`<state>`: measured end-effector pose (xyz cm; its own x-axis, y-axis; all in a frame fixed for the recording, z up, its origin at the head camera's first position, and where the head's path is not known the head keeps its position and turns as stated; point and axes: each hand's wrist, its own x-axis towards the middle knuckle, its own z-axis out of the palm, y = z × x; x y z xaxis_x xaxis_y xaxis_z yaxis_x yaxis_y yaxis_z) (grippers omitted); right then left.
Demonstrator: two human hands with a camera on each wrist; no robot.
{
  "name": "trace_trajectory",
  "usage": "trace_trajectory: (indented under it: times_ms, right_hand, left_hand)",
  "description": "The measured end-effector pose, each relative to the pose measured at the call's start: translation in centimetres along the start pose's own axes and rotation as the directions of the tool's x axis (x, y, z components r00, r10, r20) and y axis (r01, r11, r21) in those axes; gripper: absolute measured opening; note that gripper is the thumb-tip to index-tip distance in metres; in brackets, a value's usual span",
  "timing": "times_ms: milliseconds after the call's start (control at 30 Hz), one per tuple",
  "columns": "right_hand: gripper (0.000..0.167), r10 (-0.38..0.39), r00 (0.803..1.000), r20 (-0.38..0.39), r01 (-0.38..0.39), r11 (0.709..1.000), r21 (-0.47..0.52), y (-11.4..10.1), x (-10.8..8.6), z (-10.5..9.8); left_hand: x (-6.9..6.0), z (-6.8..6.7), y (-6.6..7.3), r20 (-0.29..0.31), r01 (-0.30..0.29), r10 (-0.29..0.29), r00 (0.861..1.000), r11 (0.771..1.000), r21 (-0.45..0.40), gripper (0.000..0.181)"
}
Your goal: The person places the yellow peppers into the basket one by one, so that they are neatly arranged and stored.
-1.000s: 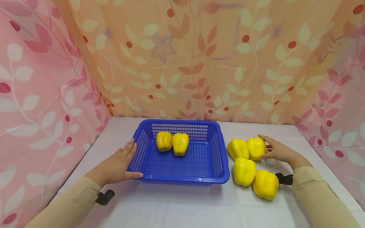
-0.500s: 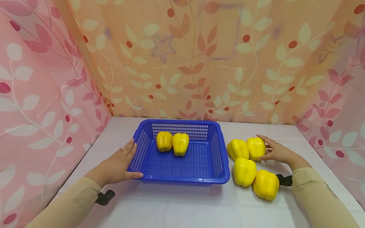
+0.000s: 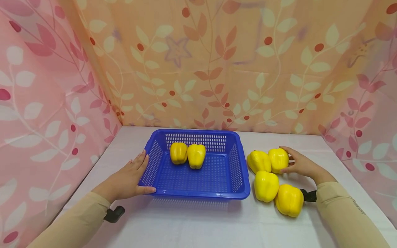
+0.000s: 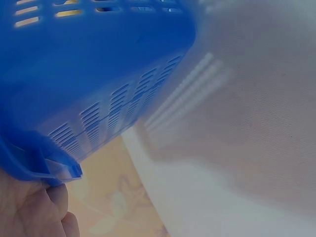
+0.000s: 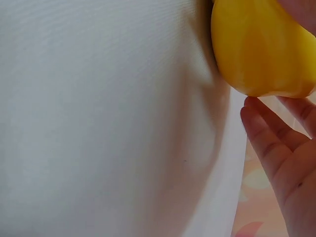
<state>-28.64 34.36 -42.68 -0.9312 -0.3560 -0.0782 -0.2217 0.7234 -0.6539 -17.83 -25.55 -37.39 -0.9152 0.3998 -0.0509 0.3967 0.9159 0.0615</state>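
A blue plastic basket [image 3: 198, 195] stands on the table with two yellow bell peppers [image 3: 196, 156] inside, towards its back. My left hand [image 3: 128, 177] rests on the basket's left rim, fingers straight along it and thumb at the front corner. In the left wrist view, part of this hand [image 4: 34, 210] shows beside the rim. Right of the basket lies a group of several yellow bell peppers. My right hand [image 3: 302, 165] holds the far right bell pepper [image 3: 278, 160], thumb and fingers at opposite sides. The right wrist view shows fingertips against this bell pepper [image 5: 261, 49].
Nearest the right forearm lies one bell pepper [image 3: 289, 200], with another bell pepper [image 3: 266, 186] touching it. A third bell pepper [image 3: 259, 162] sits close to the basket's right side. Floral curtains [image 3: 198, 69] stand behind and beside the white table [image 3: 186, 227].
My right hand has closed in slightly on the far right bell pepper, its thumb shifting a little. The left hand, basket and other bell peppers stay put.
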Motion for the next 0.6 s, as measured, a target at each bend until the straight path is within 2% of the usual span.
trace_trajectory:
  times_ms: [233,467,600]
  right_hand:
    - [0.1,0.007,1.0,-0.011,-0.007,1.0,-0.013,0.19,0.35,0.11]
    - [0.103,0.045,0.999,-0.03,-0.047,0.997,-0.057,0.25,0.38,0.0]
    - [0.102,0.034,0.999,-0.038,-0.037,0.997,-0.073,0.01,0.27,-0.38]
  left_hand:
    - [0.01,0.15,-0.14,0.003,0.003,-0.003,1.0,1.0,0.008,0.119]
    - [0.06,0.09,-0.09,0.004,0.007,-0.007,1.0,1.0,-0.004,0.118]
    - [0.06,0.09,-0.08,0.004,0.007,-0.007,1.0,1.0,-0.007,0.118]
